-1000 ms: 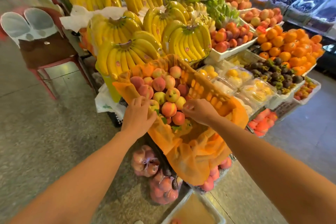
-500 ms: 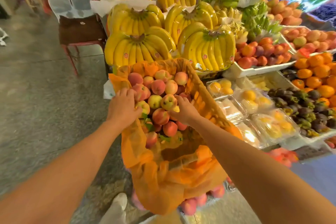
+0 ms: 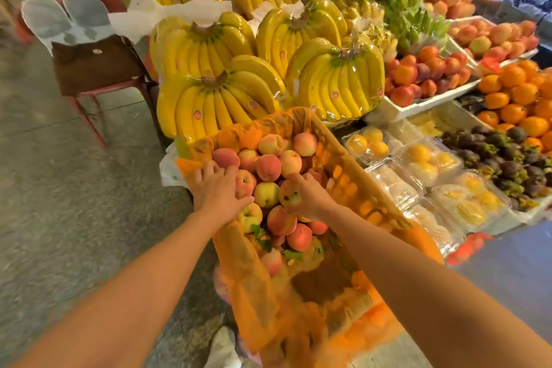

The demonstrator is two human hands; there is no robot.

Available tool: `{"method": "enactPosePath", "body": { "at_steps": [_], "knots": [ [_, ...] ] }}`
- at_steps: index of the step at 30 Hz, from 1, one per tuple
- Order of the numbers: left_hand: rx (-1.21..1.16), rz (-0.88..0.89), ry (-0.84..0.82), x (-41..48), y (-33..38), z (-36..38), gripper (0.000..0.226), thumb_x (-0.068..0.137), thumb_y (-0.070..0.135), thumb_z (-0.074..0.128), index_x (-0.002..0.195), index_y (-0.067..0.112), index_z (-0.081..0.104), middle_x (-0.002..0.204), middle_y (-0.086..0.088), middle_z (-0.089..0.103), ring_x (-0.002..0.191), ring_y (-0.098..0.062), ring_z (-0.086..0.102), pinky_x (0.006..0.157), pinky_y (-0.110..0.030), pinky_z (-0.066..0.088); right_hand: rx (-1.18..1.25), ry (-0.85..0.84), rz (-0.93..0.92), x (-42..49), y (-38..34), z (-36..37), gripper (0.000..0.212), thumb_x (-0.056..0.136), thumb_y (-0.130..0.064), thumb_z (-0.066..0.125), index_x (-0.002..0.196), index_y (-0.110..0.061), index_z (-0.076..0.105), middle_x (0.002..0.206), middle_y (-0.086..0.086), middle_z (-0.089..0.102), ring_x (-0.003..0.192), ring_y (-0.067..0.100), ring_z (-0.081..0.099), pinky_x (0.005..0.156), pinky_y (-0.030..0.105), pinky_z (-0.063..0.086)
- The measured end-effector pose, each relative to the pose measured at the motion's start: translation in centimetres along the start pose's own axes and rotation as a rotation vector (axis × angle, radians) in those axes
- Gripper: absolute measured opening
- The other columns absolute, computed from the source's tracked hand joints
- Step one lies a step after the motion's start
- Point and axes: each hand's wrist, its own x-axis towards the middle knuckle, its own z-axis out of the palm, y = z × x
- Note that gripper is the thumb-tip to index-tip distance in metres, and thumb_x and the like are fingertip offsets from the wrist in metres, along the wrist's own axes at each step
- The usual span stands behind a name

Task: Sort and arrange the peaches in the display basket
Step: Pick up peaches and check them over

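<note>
Peaches (image 3: 268,167) lie heaped toward 12 o'clock in the orange-lined basket (image 3: 355,188), and we have moved both hands up from its near edge, left hand (image 3: 219,190) spread flat on the pile at 9 o'clock, right hand (image 3: 309,199) curled round a spotted peach (image 3: 289,193), so sorting is likely underway.

Arms extended, left hand (image 3: 219,190) flat with fingers (image 3: 209,170) spread, right hand (image 3: 309,199) curled.
</note>
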Motion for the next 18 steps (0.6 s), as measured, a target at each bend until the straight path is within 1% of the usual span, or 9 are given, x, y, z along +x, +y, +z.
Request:
{"method": "enactPosePath", "body": {
  "at_steps": [3, 6, 9, 12, 13, 15, 17, 18],
  "knots": [
    [-0.012, -0.017, 0.011, 0.6, -0.4, 0.0, 0.077, 0.068, 0.077, 0.058, 0.125, 0.026, 0.048, 0.122, -0.001, 0.062, 0.123, -0.026, 0.037, 0.093, -0.040, 0.029, -0.008, 0.012, 0.002, 0.2, 0.4, 0.0, 0.079, 0.079, -0.034, 0.076, 0.144, -0.024, 0.032, 0.125, 0.008, 0.045, 0.109, 0.025, 0.048, 0.077, 0.027, 0.039],
    [-0.017, -0.005, 0.028, 0.7, -0.3, -0.3, 0.083, 0.063, 0.079, 0.060, 0.126, 0.027, 0.047, 0.124, 0.000, 0.060, 0.123, -0.025, 0.039, 0.091, -0.040, 0.028, 0.012, 0.002, -0.014, 0.4, 1.3, -0.2, 0.078, 0.074, -0.040, 0.078, 0.139, -0.024, 0.038, 0.122, 0.007, 0.049, 0.109, 0.025, 0.050, 0.081, 0.031, 0.044],
    [-0.141, 0.032, 0.038, 0.4, 0.3, -0.7, 0.076, 0.064, 0.071, 0.067, 0.123, 0.029, 0.047, 0.123, 0.000, 0.056, 0.118, -0.024, 0.046, 0.092, -0.040, 0.027, 0.117, 0.058, -0.044, -0.3, 2.2, -0.5, 0.075, 0.070, -0.040, 0.079, 0.133, -0.022, 0.044, 0.122, 0.005, 0.049, 0.112, 0.022, 0.048, 0.090, 0.035, 0.043],
    [-0.275, 0.058, 0.012, 0.4, 1.4, -1.1, 0.069, 0.066, 0.060, 0.074, 0.122, 0.031, 0.046, 0.122, -0.001, 0.049, 0.110, -0.025, 0.050, 0.095, -0.041, 0.028, 0.210, 0.124, -0.059, -0.7, 3.0, -0.6, 0.072, 0.066, -0.036, 0.082, 0.127, -0.022, 0.047, 0.119, 0.003, 0.049, 0.108, 0.019, 0.047, 0.091, 0.036, 0.043],
    [-0.304, 0.059, -0.007, 0.4, 1.7, -1.1, 0.069, 0.066, 0.056, 0.075, 0.123, 0.031, 0.045, 0.123, -0.001, 0.047, 0.110, -0.026, 0.049, 0.096, -0.041, 0.029, 0.266, 0.130, -0.051, -0.8, 3.1, -0.7, 0.071, 0.064, -0.036, 0.083, 0.125, -0.023, 0.048, 0.118, 0.003, 0.050, 0.107, 0.019, 0.048, 0.091, 0.036, 0.044],
    [-0.371, 0.058, -0.064, 0.4, 2.0, -1.2, 0.070, 0.067, 0.050, 0.079, 0.126, 0.032, 0.046, 0.124, -0.002, 0.045, 0.110, -0.029, 0.049, 0.095, -0.040, 0.037, 0.482, 0.082, -0.010, -0.8, 3.2, -0.9, 0.067, 0.066, -0.034, 0.083, 0.122, -0.022, 0.050, 0.118, 0.002, 0.055, 0.107, 0.019, 0.054, 0.092, 0.037, 0.049],
    [-0.467, 0.067, -0.095, 0.3, 2.3, -1.0, 0.071, 0.066, 0.044, 0.083, 0.126, 0.033, 0.047, 0.122, -0.002, 0.042, 0.108, -0.029, 0.052, 0.087, -0.036, 0.044, 0.729, -0.021, 0.054, -1.0, 3.4, -1.1, 0.062, 0.075, -0.028, 0.080, 0.128, -0.020, 0.050, 0.123, 0.003, 0.055, 0.109, 0.020, 0.058, 0.091, 0.034, 0.053],
    [-0.530, 0.063, -0.098, 0.3, 2.3, -1.0, 0.071, 0.065, 0.041, 0.084, 0.126, 0.034, 0.048, 0.120, -0.002, 0.042, 0.107, -0.027, 0.053, 0.085, -0.033, 0.044, 0.827, -0.067, 0.091, -1.2, 3.5, -1.2, 0.064, 0.078, -0.030, 0.078, 0.133, -0.021, 0.047, 0.127, 0.004, 0.054, 0.110, 0.020, 0.059, 0.090, 0.033, 0.054]
  ]
}}
